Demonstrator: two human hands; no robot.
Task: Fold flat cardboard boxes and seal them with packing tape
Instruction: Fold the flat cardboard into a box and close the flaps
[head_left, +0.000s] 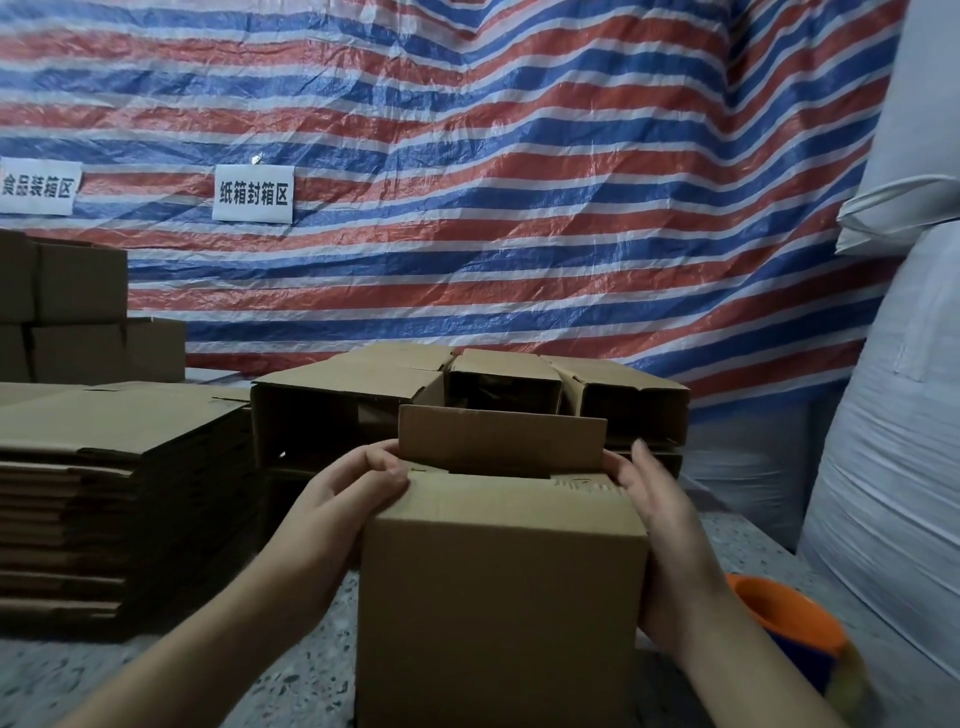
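A red, white and blue striped tarp fills the upper frame as a backdrop, with two white paper signs pinned on at upper left. White woven sacks rise along the right edge. At middle left a stack of flat cardboard blanks lies on the speckled table, with closed boxes piled behind it. Behind centre, several opened boxes lie on their sides, mouths toward the camera; their insides are dark, and what is in them cannot be told.

At lower centre stands the cardboard box being folded, its near top flap laid flat and its far flap upright; the interior is hidden. The left hand holds the box's upper left corner, fingers curled over the edge. The right hand presses flat against the right side, fingers straight and close together. An orange tape dispenser sits blurred at lower right.
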